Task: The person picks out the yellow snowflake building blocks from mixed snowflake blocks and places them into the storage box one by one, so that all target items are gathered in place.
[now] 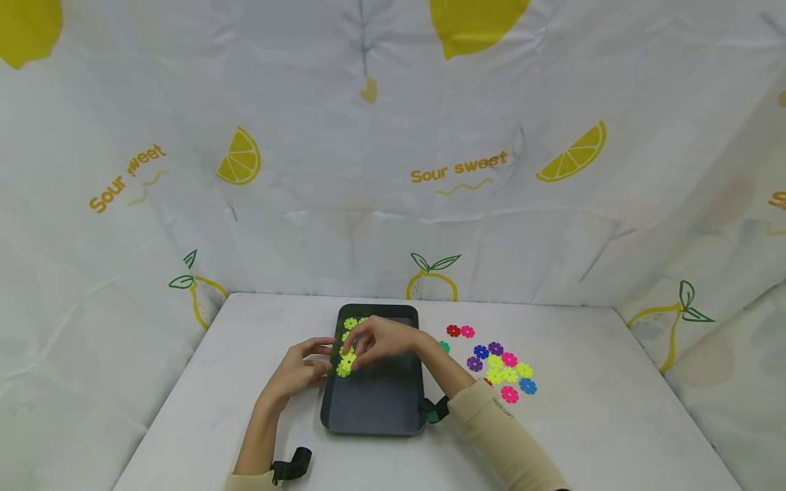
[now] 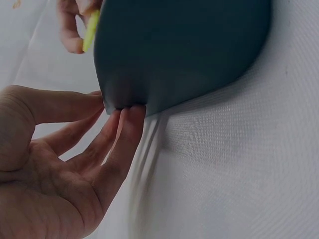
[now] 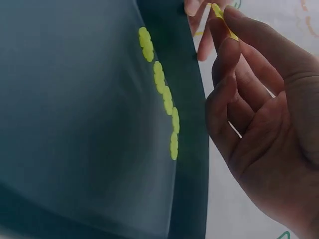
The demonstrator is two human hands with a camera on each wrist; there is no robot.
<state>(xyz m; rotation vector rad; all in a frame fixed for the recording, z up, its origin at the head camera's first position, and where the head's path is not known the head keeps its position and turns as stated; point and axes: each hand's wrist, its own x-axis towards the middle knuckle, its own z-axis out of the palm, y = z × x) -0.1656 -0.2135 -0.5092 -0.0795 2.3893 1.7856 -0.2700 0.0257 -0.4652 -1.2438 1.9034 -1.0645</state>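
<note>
A dark grey tray (image 1: 381, 402) lies on the table. My left hand (image 1: 295, 372) is at its left side; in the left wrist view the thumb and fingers (image 2: 130, 119) pinch the tray's edge. Over the tray's left part, my right hand (image 1: 383, 337) pinches a yellow flower-shaped disc (image 3: 217, 9) between thumb and index finger. Several more yellow flower-shaped discs (image 3: 159, 77) lie in a row along the tray's left wall, with a further one (image 1: 351, 322) near its far end. The right hand partly hides this row in the head view.
Right of the tray lie loose flower-shaped discs: yellow (image 1: 509, 374), pink (image 1: 510, 394), blue (image 1: 527, 386), purple (image 1: 475, 364) and red (image 1: 453, 331). A green disc (image 1: 444, 346) is partly behind the right forearm. A lemon-print curtain (image 1: 344, 239) hangs behind the white table (image 1: 589, 409).
</note>
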